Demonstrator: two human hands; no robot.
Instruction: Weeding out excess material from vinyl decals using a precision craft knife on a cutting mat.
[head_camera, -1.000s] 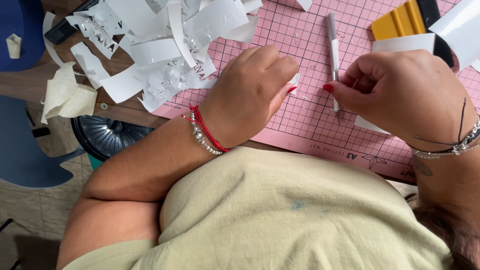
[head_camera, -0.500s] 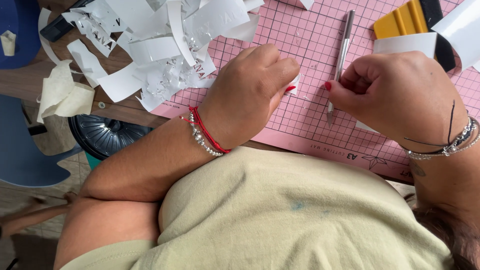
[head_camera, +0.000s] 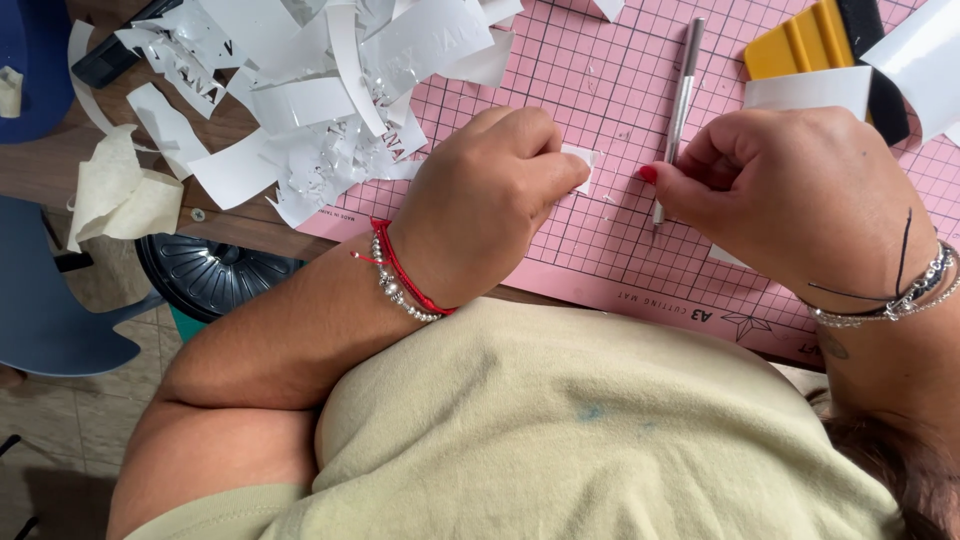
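On the pink cutting mat (head_camera: 620, 270) bare grid lies open between the two fists and along its near edge; a heap of white scraps (head_camera: 300, 90) blocks its far left corner; a yellow squeegee (head_camera: 800, 40) crowds its far right.

Light: bright, even daylight, soft and diffuse.
Shadows: faint, short ones lay under the hands on the pink cutting mat (head_camera: 600, 90).
Glare: mild sheen on the white paper scraps (head_camera: 300, 90).
Focus: sharp throughout; the shirt nearest the camera was slightly soft.
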